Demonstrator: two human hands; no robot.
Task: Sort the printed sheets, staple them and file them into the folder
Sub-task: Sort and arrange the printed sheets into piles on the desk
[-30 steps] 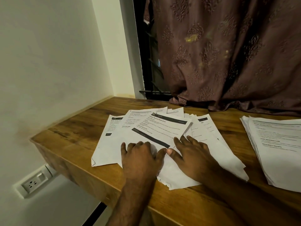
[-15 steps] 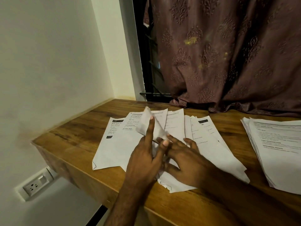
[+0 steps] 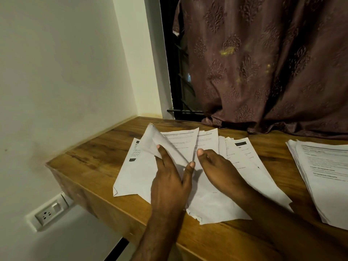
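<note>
White sheet (image 3: pixel 160 146) in L hand (image 3: pixel 169 178)

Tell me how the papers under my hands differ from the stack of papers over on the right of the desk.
The spread sheets lie fanned and overlapping at different angles; the right stack is squared up, edges nearly aligned.
The left hand lifts one spread sheet, its corner curled up, and the right hand rests on others; nothing touches the right stack.
The spread sheets show creased, bent corners; the right stack lies flat.
Both are white printed pages on the wooden desk.
</note>
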